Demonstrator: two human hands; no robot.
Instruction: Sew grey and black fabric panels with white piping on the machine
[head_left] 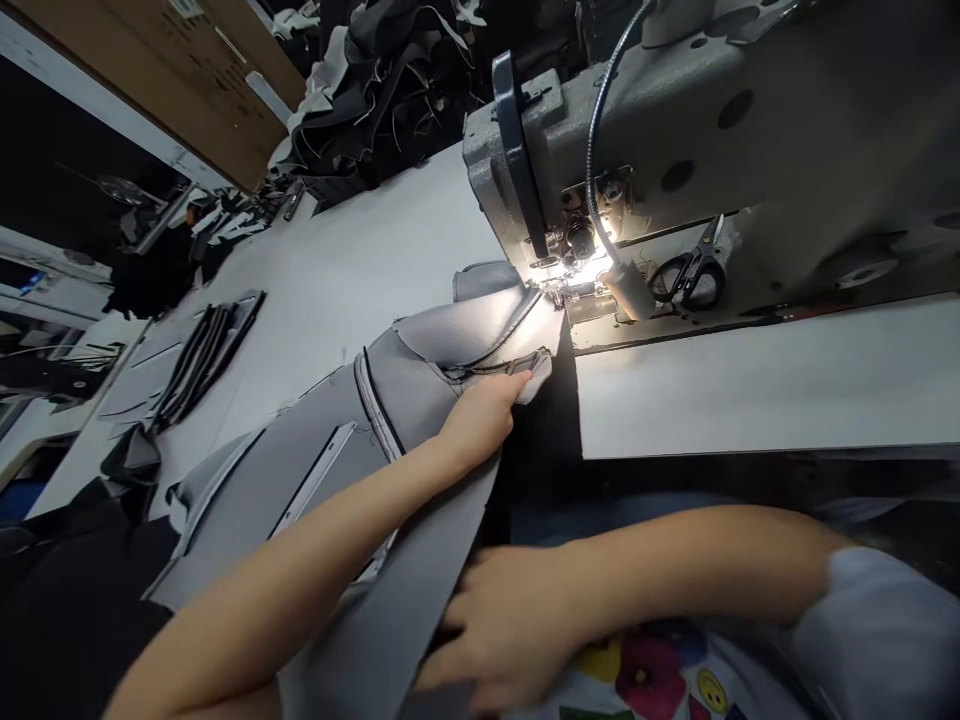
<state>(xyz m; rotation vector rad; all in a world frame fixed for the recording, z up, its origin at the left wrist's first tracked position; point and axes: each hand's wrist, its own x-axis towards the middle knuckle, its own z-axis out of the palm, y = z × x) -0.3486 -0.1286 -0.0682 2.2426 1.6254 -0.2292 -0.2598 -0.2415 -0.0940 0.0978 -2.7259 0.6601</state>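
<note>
Grey fabric (322, 450) with dark edging and pale strips spreads from the lower left up to the sewing machine (675, 130). Its upper end lies under the lit needle area (559, 285). My left hand (484, 415) pinches the folded edge of this fabric, just below the needle area. Lower down, my right hand (510, 625) is beside the hanging lower part of the fabric, fingers spread and somewhat blurred. No object shows in it.
Black-handled scissors (694, 275) lie on the machine bed, right of the lamp (630, 290). Stacked grey pieces (199, 360) rest on the white table (322, 290) at left. Dark fabric scraps (375, 100) are heaped at the back, near a cardboard box (202, 80).
</note>
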